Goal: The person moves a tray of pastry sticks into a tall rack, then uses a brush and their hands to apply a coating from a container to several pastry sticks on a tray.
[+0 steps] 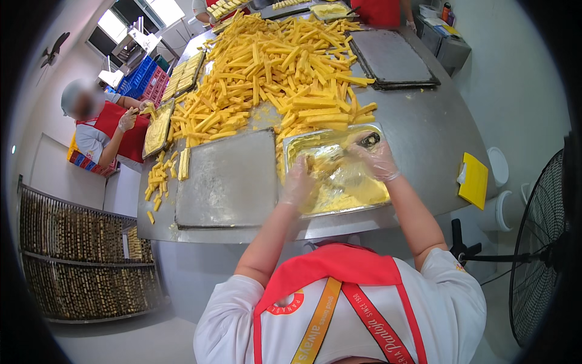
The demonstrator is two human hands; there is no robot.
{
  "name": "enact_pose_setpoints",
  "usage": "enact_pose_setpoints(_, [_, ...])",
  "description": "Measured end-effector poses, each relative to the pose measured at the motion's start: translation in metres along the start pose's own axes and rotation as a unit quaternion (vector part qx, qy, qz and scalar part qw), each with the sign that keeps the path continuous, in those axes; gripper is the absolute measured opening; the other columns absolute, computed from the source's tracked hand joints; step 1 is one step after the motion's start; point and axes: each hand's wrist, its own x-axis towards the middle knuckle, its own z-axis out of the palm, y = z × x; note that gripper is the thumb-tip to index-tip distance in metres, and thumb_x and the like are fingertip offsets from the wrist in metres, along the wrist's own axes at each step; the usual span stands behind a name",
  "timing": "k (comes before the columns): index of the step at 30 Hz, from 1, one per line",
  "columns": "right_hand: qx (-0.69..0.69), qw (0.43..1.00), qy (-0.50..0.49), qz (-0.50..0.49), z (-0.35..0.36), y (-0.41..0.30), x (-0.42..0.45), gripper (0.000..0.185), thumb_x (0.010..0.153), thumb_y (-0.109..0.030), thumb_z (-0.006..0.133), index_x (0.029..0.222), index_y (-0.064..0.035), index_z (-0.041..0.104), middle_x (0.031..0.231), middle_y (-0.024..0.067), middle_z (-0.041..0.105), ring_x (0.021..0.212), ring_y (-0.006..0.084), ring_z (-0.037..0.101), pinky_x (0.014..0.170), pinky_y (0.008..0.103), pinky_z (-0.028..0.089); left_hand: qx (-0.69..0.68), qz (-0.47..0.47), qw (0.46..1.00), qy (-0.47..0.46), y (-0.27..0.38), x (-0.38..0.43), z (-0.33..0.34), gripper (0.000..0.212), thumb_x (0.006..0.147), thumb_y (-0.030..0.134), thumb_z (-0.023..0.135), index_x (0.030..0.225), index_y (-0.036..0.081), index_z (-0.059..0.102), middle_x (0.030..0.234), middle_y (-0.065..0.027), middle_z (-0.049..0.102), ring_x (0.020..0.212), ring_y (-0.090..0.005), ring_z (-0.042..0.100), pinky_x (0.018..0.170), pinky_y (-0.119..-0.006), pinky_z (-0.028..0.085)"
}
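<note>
Before me a rectangular metal pan (380,132) holds a yellow, creamy spread, thin over parts of its bottom. My right hand (373,157), in a clear plastic glove, is closed around the black handle of a tool (369,140) over the pan's right side; the tool's far end is blurred. My left hand (298,182), also gloved and blurred, is over the pan's left side, its fingers near a piece of something yellowish; whether it grips it I cannot tell. Beyond the pan lies a large heap of yellow bread-like sticks (291,68).
Left of the pan lies a flat metal baking tray (227,182), with short yellow pieces (157,182) beyond it. Stacked trays (393,57) lie at the right back. A co-worker (109,123) stands at the left edge. A yellow object (474,181) and a fan (539,245) are at right.
</note>
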Motion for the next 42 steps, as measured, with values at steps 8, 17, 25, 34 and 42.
enact_pose_setpoints(8, [-0.200,0.976,0.060,-0.054,-0.021,0.030,0.008,0.014,0.083,-0.008,0.071,0.093,-0.0037,0.062,0.085,0.0043,0.065,0.078,0.0136,0.064,0.067,0.0318,0.053,-0.041,-0.098,0.994,-0.039,0.018,0.004,-0.009,0.047,0.075,0.001,0.062,0.121,0.001,0.056,0.100,-0.0200,0.067,0.091,-0.0353,0.065,0.080,-0.040,0.052])
enact_pose_setpoints(17, [-0.294,0.951,0.087,-0.041,-0.026,0.036,0.001,0.013,0.086,-0.004,0.069,0.096,-0.0033,0.060,0.089,0.0035,0.065,0.081,0.0118,0.064,0.067,0.0271,0.056,-0.162,-0.205,0.961,-0.094,0.000,-0.003,-0.003,0.039,0.078,0.013,0.062,0.116,0.004,0.063,0.093,-0.0193,0.069,0.087,-0.0326,0.067,0.077,-0.037,0.052])
enact_pose_setpoints(25, [-0.313,0.947,0.070,0.003,-0.023,0.025,-0.001,0.018,0.087,-0.004,0.067,0.103,-0.0017,0.059,0.093,0.0055,0.065,0.083,0.0131,0.064,0.070,0.0287,0.056,-0.059,-0.134,0.983,-0.107,0.014,0.000,-0.020,0.031,0.079,0.015,0.063,0.109,0.005,0.065,0.091,-0.0206,0.067,0.086,-0.0348,0.066,0.076,-0.041,0.052])
enact_pose_setpoints(34, [-0.219,0.969,0.100,0.052,-0.014,0.024,0.006,0.014,0.084,-0.007,0.068,0.089,0.0043,0.063,0.079,0.0079,0.067,0.077,0.0138,0.066,0.057,0.0309,0.055,-0.107,0.103,0.984,-0.096,0.001,-0.013,-0.016,0.011,0.091,0.016,0.058,0.092,0.007,0.065,0.081,-0.0162,0.064,0.077,-0.0350,0.063,0.066,-0.045,0.050])
enact_pose_setpoints(42, [-0.142,0.987,0.068,0.035,0.010,0.009,0.000,0.029,0.080,-0.022,0.068,0.091,0.0045,0.062,0.082,0.0236,0.065,0.074,0.0391,0.065,0.070,0.0452,0.051,0.007,0.233,0.969,-0.075,0.004,-0.009,-0.031,0.014,0.082,0.017,0.065,0.094,0.009,0.066,0.081,-0.0156,0.064,0.077,-0.0351,0.063,0.068,-0.045,0.050])
